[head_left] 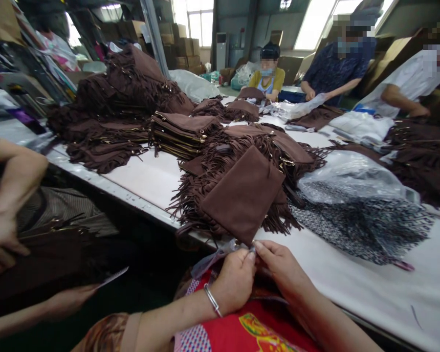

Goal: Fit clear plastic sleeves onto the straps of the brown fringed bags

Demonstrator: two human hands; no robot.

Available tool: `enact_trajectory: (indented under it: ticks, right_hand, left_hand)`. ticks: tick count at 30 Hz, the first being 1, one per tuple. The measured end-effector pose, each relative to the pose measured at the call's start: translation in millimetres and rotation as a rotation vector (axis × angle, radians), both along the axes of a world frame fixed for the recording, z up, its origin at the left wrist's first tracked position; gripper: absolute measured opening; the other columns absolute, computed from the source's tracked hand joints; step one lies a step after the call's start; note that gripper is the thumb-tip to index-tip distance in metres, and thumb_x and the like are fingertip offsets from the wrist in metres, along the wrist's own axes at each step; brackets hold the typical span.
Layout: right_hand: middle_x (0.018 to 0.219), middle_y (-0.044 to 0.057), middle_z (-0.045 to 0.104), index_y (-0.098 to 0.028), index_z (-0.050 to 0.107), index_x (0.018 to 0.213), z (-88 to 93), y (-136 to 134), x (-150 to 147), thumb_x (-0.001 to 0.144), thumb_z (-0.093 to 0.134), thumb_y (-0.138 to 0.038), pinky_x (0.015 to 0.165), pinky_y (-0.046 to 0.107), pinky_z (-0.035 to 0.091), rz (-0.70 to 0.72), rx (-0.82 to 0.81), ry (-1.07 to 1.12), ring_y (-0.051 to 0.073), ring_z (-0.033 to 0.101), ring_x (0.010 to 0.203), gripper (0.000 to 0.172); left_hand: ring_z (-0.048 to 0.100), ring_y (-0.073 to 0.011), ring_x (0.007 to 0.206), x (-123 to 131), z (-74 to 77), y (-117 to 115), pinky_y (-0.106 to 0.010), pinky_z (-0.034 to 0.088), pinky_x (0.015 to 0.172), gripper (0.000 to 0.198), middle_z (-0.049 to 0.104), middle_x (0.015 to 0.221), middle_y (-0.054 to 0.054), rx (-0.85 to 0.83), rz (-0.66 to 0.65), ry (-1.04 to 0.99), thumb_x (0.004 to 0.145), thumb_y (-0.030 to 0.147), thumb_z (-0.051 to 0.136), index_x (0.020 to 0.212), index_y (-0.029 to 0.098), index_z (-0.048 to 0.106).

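Just below the pouch [242, 195], the bag [207, 263] is pinched at its edge by left hand [234, 281] and right hand [282, 268], both closed on it. Its length trails leftward, nearer the left hand.

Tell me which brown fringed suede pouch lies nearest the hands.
The smooth brown suede pouch topping the near heap, its corner right by the left hand and right hand, which pinch clear plastic film. Other pouches lie farther back.
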State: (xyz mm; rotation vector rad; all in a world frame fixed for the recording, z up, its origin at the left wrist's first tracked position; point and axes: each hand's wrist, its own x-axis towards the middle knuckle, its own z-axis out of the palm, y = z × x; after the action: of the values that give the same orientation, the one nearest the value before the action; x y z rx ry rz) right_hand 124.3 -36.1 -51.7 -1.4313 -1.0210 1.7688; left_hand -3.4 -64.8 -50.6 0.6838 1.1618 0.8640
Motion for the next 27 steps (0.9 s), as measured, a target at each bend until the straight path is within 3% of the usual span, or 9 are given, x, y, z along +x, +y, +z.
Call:
enact_trajectory:
  ticks: [3, 9, 12, 17, 19, 23, 27]
  right_hand:
    - [0.052, -0.005, 0.048, -0.015, 0.055, 0.065, 0.0, 0, -4, 0.073, 0.070, -0.048, 0.050, 0.022, 0.032, -0.019, -0.040, 0.144, 0.009, 0.042, 0.050, 0.037]
    - [0.048, -0.007, 0.043, -0.017, 0.049, 0.060, -4.4, -6, -15, 0.075, 0.072, -0.039, 0.045, 0.021, 0.032, -0.144, -0.246, 0.563, 0.007, 0.036, 0.044, 0.035]
    - [0.050, -0.006, 0.048, -0.017, 0.055, 0.064, -7.1, -8, -19, 0.075, 0.072, -0.035, 0.046, 0.020, 0.036, -0.226, -0.301, 0.638, 0.007, 0.040, 0.045, 0.028]
    - [0.060, -0.001, 0.060, -0.017, 0.065, 0.077, -7.6, -5, -18, 0.076, 0.071, -0.038, 0.053, 0.022, 0.043, -0.202, -0.309, 0.709, 0.011, 0.051, 0.054, 0.022]
    - [0.058, -0.001, 0.060, -0.017, 0.064, 0.074, -5.1, -3, -16, 0.078, 0.069, -0.042, 0.052, 0.023, 0.042, -0.156, -0.281, 0.690, 0.011, 0.050, 0.051, 0.026]
    - [0.063, 0.001, 0.062, -0.016, 0.065, 0.077, 0.9, -9, -7, 0.083, 0.062, -0.048, 0.061, 0.029, 0.046, -0.049, -0.151, 0.617, 0.014, 0.053, 0.057, 0.032]
    - [0.075, 0.003, 0.065, -0.016, 0.067, 0.082, 1.0, -20, -3, 0.086, 0.060, -0.043, 0.071, 0.031, 0.046, -0.035, -0.106, 0.602, 0.014, 0.055, 0.067, 0.029]
  left_hand:
    - [0.026, -0.0050, 0.041, 1, -0.2, -1, -0.021, 0.017, 0.042, 0.038, 0.036, 0.050, 0.009, -0.047, -0.068, -0.064, 0.082, 0.053, 0.055, 0.067, 0.020, 0.042]
    - [0.016, -0.0026, 0.038, 3, 4.6, -1, -0.017, 0.010, 0.039, 0.037, 0.030, 0.051, 0.012, -0.183, -0.030, -0.358, 0.079, 0.055, 0.058, 0.078, 0.021, 0.042]
    - [0.009, -0.0020, 0.039, -3, 10.8, -1, -0.015, 0.007, 0.039, 0.036, 0.024, 0.050, 0.013, -0.214, -0.078, -0.597, 0.078, 0.051, 0.063, 0.079, 0.021, 0.043]
    - [0.007, -0.0023, 0.042, -10, 19.6, 0, -0.013, 0.006, 0.040, 0.029, 0.021, 0.053, 0.012, -0.287, -0.216, -0.884, 0.078, 0.038, 0.067, 0.082, 0.018, 0.047]
    - [0.009, -0.0023, 0.041, -9, 17.3, 0, -0.014, 0.007, 0.039, 0.031, 0.023, 0.053, 0.012, -0.242, -0.177, -0.805, 0.079, 0.042, 0.066, 0.082, 0.018, 0.047]
    - [0.017, -0.0040, 0.039, -2, 4.3, -4, -0.017, 0.012, 0.038, 0.032, 0.029, 0.050, 0.011, -0.103, -0.002, -0.350, 0.083, 0.051, 0.056, 0.078, 0.020, 0.046]
    - [0.030, -0.0069, 0.043, -1, 1.0, -7, -0.021, 0.024, 0.042, 0.030, 0.037, 0.051, 0.008, 0.087, -0.010, -0.003, 0.085, 0.047, 0.052, 0.073, 0.019, 0.051]
